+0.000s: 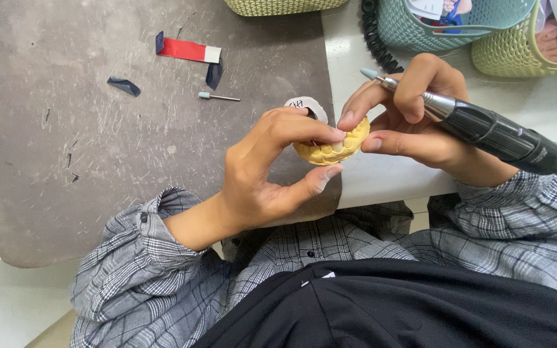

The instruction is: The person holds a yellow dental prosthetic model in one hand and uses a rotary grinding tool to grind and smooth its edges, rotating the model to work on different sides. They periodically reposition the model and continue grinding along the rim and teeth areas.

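Grey scratched mat [98, 161]; left hand [272, 167] pinches yellow dental cast [331, 149]; right hand [414, 122] grips black handpiece [491, 132].

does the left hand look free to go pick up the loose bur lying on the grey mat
Probably not as things stand. The path across the mat to the bur looks open, but the left hand is gripping the yellow dental model, so its fingers are occupied.

Single head-worn view, aimed steeply downward from above the person's chest, close to the work. The grey mat [98, 148] serves as landmark: it fills the upper left, the white tabletop [381, 174] lies to its right, woven baskets [452, 26] beyond its far right corner, the person's plaid shirt [162, 283] below its near edge
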